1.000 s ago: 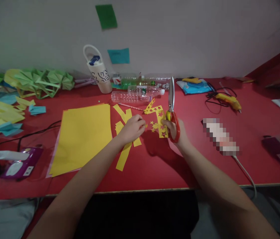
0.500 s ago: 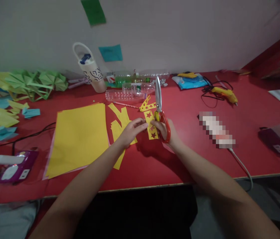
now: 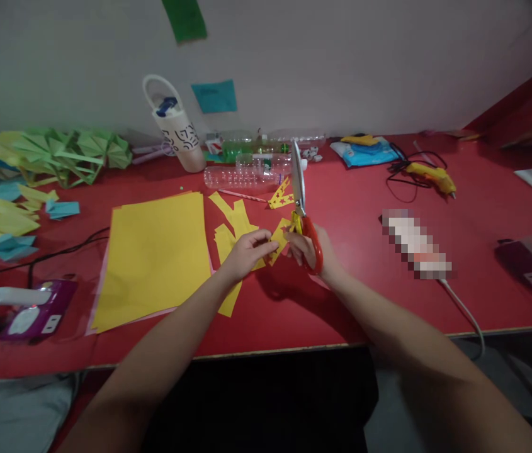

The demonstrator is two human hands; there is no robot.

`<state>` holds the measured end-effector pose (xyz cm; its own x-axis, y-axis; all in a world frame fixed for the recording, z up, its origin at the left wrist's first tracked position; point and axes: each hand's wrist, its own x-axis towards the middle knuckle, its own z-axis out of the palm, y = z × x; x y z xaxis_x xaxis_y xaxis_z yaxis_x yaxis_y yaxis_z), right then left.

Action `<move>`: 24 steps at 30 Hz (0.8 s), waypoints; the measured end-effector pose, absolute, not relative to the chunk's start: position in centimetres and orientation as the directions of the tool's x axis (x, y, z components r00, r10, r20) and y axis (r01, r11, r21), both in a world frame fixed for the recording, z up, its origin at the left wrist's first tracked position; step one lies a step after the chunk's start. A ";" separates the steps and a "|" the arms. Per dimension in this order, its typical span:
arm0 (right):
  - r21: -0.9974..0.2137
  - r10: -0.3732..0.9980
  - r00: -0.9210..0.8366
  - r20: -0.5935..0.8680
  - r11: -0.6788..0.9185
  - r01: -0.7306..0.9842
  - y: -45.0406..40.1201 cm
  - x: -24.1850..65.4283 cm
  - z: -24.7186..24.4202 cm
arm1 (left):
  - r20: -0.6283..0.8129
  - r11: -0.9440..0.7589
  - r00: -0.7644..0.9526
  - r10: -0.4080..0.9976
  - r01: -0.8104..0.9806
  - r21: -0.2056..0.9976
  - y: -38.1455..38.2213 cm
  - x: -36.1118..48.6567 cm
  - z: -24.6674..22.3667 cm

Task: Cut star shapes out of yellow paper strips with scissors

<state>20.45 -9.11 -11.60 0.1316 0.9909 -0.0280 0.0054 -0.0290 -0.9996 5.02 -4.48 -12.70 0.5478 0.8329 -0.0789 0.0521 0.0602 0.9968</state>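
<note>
My left hand (image 3: pixel 250 252) pinches the lower left part of a yellow paper strip (image 3: pixel 279 242) with star cut-outs. On my right hand (image 3: pixel 310 247) hang scissors (image 3: pixel 299 182) with red and yellow handles, blades pointing away from me; its fingertips are at the strip's right side. Just beyond, two more star-cut strips (image 3: pixel 281 197) lie beside a striped pink stick (image 3: pixel 242 195). Plain yellow strips (image 3: pixel 230 242) lie under and left of my left hand. Farther left is a stack of yellow sheets (image 3: pixel 157 258).
A white tumbler (image 3: pixel 181 139) and plastic bottles (image 3: pixel 242 177) are along the wall. Folded green paper (image 3: pixel 72 154) is at the left. A yellow glue gun (image 3: pixel 433 178), a blue packet (image 3: pixel 364 152) and a blurred-out object (image 3: pixel 417 244) with a cable are at the right.
The star-cut strip has turned from nearly upright to slanting, its near end swung left to my left hand. The whole view has shifted slightly.
</note>
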 end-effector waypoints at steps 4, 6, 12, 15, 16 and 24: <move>-0.996 0.996 0.085 -0.004 -0.012 0.087 -9.1 21.0 -11.3 | -0.062 0.102 0.437 0.897 -0.070 0.992 -3.8 4.2 -12.9; -0.976 0.999 -0.008 -0.047 -0.044 0.214 -9.1 21.4 -11.2 | -0.070 0.123 0.340 0.938 -0.138 0.983 -3.1 3.5 -12.7; -0.821 0.983 -0.133 -0.128 -0.029 0.570 -9.3 22.1 -11.1 | 0.079 -0.050 0.097 0.992 -0.279 0.959 -1.7 2.3 -11.8; -0.804 0.968 -0.178 -0.177 -0.038 0.593 -9.5 22.0 -11.0 | 0.099 -0.071 0.089 0.991 -0.272 0.960 -1.8 2.2 -11.8; -0.817 0.963 -0.194 -0.188 -0.044 0.576 -9.6 21.9 -10.9 | 0.105 -0.075 0.100 0.989 -0.268 0.961 -1.9 2.3 -11.9; -0.931 0.925 -0.271 -0.266 -0.174 0.319 -10.0 21.2 -11.5 | 0.137 -0.095 0.140 0.981 -0.268 0.959 -2.1 2.4 -12.0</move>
